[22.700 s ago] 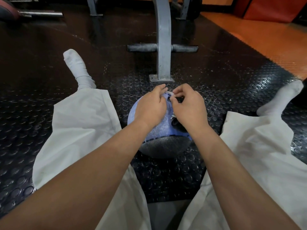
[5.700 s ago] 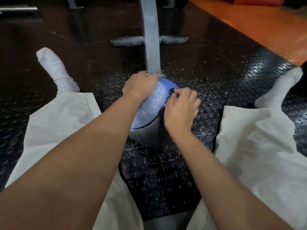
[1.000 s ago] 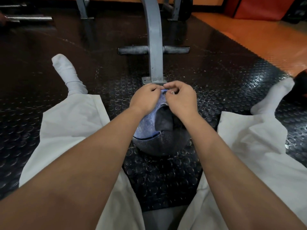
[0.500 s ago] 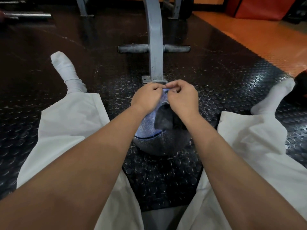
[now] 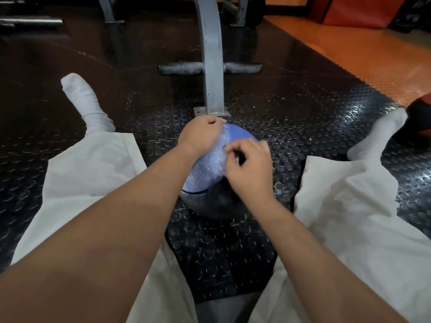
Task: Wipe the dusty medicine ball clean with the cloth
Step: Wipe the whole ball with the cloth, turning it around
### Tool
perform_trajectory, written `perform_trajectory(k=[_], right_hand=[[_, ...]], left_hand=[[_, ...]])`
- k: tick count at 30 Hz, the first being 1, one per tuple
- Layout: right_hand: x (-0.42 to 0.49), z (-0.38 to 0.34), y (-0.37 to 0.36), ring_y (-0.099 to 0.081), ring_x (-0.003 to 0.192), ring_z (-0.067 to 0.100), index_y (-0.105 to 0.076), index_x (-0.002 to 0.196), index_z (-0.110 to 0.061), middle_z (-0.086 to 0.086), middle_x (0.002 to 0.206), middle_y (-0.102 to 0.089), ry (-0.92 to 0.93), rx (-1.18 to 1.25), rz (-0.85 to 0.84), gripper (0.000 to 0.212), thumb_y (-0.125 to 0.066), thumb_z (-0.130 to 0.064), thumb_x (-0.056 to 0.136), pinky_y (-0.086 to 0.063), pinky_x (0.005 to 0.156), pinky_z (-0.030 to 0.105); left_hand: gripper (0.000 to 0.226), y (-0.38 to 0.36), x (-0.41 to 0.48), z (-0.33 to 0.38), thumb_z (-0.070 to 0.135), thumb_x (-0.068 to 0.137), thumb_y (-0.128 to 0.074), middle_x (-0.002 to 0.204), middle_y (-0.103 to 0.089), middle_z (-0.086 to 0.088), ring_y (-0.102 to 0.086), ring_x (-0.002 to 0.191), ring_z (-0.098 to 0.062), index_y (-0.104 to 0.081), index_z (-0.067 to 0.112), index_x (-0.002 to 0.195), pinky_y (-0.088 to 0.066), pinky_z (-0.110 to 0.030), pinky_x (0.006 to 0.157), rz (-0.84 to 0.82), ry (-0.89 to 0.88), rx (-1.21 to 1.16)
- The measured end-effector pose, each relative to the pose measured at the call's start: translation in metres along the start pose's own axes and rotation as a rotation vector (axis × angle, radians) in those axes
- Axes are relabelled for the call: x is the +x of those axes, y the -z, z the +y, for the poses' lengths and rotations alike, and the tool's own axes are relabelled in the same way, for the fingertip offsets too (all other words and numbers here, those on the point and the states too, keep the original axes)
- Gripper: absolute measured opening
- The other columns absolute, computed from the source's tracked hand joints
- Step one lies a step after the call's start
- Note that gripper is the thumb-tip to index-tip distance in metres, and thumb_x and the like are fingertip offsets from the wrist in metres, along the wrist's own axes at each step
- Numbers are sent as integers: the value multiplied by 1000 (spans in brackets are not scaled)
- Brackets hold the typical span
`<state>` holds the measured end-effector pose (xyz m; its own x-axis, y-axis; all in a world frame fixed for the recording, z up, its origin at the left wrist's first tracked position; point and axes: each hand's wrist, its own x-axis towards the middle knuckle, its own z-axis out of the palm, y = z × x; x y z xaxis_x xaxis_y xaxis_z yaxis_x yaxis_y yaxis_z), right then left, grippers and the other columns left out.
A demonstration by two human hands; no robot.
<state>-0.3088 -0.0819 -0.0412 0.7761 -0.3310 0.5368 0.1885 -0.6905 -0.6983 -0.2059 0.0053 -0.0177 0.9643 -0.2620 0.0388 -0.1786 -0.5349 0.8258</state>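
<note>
Far out to the left of my left hand lies my left foot in a white sock [image 5: 86, 101], and nearer to that hand my pale trouser leg [image 5: 93, 164] is spread on the black studded mat [image 5: 233, 241]. My left hand [image 5: 200, 136] sits on the upper left of the medicine ball [image 5: 210, 164], gripping it with the fingers bent over its far side. The ball rests on the mat between my legs, under both hands. Its top is blue with a whitish film of dust, and its lower part is dark grey. Just beyond my left hand's knuckles stands the foot of a grey metal post [image 5: 210, 54].

My right hand [image 5: 248, 169] is on the ball's right side, close beside the left one but not touching it. Its fingers are curled in narrow and pinch a dark cloth [image 5: 239, 158], of which only a small bit shows between thumb and fingers. The hand is slightly blurred. To its right lie my other trouser leg [image 5: 349, 206] and my right sock [image 5: 377, 136], whose toe almost meets a dark red ball [image 5: 419, 120] at the frame's edge.
</note>
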Motion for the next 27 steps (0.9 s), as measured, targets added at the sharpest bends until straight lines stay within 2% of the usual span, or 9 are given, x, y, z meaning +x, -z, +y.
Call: perform_trajectory(k=[2, 5, 9, 11, 15, 18, 21, 24, 27], right_hand=[[37, 1, -4, -55, 89, 25, -58, 69, -29, -16, 74, -60, -163, 0, -27, 25, -57, -7, 79, -44, 86, 45], [67, 1, -7, -57, 94, 24, -52, 69, -32, -18, 68, -53, -285, -38, -74, 26, -57, -9, 81, -47, 86, 45], [29, 0, -3, -47, 100, 19, -62, 91, -22, -10, 94, -63, -153, -120, -53, 8, -54, -21, 89, -39, 92, 43], [-6, 7, 2, -45, 110, 17, -64, 106, -22, -8, 117, -62, -37, -200, -27, 23, -50, -32, 90, -33, 98, 37], [-54, 21, 8, -35, 132, 22, -52, 130, -23, -3, 142, -47, 69, -256, -53, 45, -42, -43, 91, -23, 109, 41], [-46, 19, 13, -41, 127, 23, -57, 129, -21, -1, 137, -52, 61, -274, -62, 46, -38, -40, 91, -28, 107, 44], [-10, 6, 14, -48, 120, 19, -63, 121, -22, -4, 129, -59, 4, -294, -101, 42, -37, -38, 91, -31, 103, 39], [16, -2, 10, -47, 120, 21, -61, 121, -21, -3, 127, -59, -77, -370, -202, 34, -40, -34, 98, -29, 103, 39], [6, -5, 10, -45, 118, 18, -59, 120, -21, -5, 122, -60, -75, -326, -151, 29, -43, -29, 97, -27, 101, 38]], left_hand=[[31, 0, -4, -1, 22, 96, -44, 117, -68, 5, -60, 100, -15, -71, 28, 110, -47, -31, 87, 18, -18, 8], [30, -2, -9, -5, 23, 97, -44, 123, -63, 7, -56, 110, -13, -70, 29, 111, -44, -29, 91, 35, -52, 16], [33, -3, -11, -9, 25, 100, -42, 137, -52, 8, -50, 122, -11, -62, 28, 126, -37, -25, 97, 12, -88, 65], [40, -3, -12, -9, 28, 100, -41, 148, -43, 9, -43, 132, -12, -52, 28, 139, -33, -27, 107, -18, -80, 89], [36, -5, -20, -5, 31, 101, -40, 141, -52, 9, -48, 127, -14, -59, 31, 131, -37, -28, 102, -55, -97, 127], [34, -9, -31, -3, 29, 102, -40, 138, -54, 11, -49, 124, -12, -61, 30, 129, -37, -26, 98, -40, -140, 125], [33, -12, -38, -4, 26, 101, -42, 134, -58, 11, -51, 123, -10, -64, 28, 126, -38, -27, 103, -6, -171, 88], [35, -12, -44, -3, 22, 101, -39, 130, -60, 12, -52, 120, -7, -66, 29, 122, -39, -25, 100, 24, -158, 57], [36, -8, -42, -5, 21, 101, -37, 132, -59, 11, -53, 120, -10, -66, 29, 122, -40, -27, 101, 16, -123, 22]])
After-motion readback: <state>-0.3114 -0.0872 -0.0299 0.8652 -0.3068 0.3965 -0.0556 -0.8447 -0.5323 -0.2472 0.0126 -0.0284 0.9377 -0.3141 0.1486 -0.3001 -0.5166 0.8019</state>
